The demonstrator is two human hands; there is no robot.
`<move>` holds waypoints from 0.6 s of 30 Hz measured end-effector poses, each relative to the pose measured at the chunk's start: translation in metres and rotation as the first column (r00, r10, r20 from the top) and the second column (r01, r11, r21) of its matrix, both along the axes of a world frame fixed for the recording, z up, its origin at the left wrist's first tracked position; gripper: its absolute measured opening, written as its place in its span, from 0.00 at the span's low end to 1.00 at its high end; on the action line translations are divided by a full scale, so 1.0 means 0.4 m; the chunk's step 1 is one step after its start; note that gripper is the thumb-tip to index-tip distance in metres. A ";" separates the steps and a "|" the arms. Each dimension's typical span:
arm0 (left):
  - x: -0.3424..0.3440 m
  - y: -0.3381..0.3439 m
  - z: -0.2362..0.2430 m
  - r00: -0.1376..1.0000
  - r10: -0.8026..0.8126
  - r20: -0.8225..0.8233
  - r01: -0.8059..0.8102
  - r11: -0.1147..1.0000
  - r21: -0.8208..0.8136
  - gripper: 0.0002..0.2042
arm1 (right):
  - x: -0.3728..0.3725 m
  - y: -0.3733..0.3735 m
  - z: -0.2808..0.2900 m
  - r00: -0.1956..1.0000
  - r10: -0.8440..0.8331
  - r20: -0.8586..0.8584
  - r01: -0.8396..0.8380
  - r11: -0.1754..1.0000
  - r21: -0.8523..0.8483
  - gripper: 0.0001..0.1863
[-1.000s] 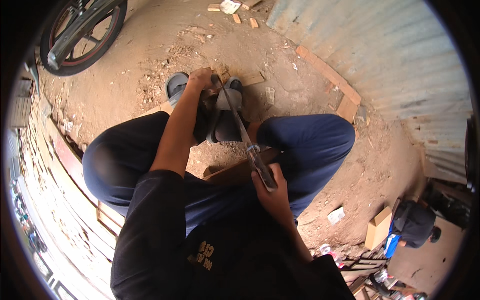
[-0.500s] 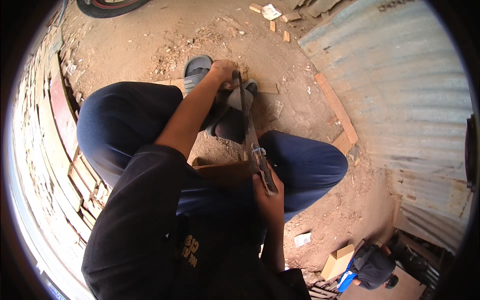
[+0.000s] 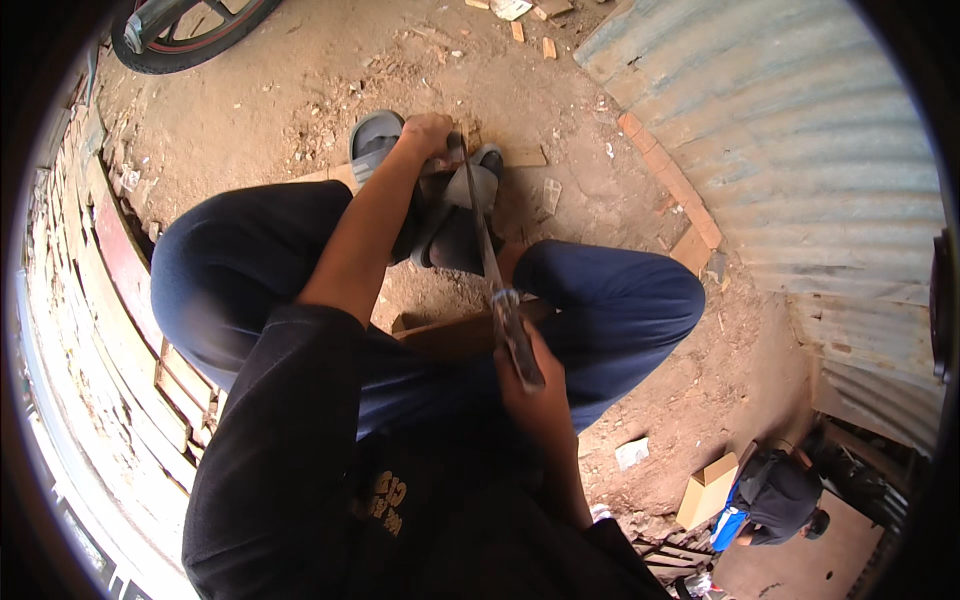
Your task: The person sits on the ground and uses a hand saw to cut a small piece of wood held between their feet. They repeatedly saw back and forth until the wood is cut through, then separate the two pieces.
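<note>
My right hand (image 3: 535,385) is wrapped round the worn handle of a long-bladed tool (image 3: 481,215). The narrow dark blade shows nearly edge-on and points away from me, so I cannot tell whether it is a saw or a knife. Pale binding circles the handle where it meets the blade. At the blade's far end my left hand (image 3: 428,135) is closed beside a small dark rounded piece; its fingertips and whatever they grip are hidden. Grey sandals (image 3: 375,140) are on my feet, over a wooden plank (image 3: 525,157) lying across the ground.
Corrugated metal sheeting (image 3: 780,150) stands to the right, with a row of bricks (image 3: 668,175) along its foot. A motorbike wheel (image 3: 200,40) is at the far left. Stacked boards line the left. Another person (image 3: 780,500) bends near a cardboard box (image 3: 707,492) at lower right.
The blade and both hands have shifted slightly left in the picture, and the handle sits at a slightly different angle. The view has also shifted, bringing more of the wheel into sight.
</note>
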State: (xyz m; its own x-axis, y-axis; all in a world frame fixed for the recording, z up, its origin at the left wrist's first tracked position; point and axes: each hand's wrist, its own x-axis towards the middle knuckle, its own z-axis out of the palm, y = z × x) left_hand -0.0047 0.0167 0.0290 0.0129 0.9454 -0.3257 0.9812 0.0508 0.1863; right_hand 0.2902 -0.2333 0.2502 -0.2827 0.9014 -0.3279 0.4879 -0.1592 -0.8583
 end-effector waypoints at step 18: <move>-0.005 0.008 -0.007 0.999 0.047 0.019 -0.046 0.998 -0.042 0.30 | 0.008 0.059 -0.047 0.992 -0.021 -0.122 0.020 1.000 -0.007 0.26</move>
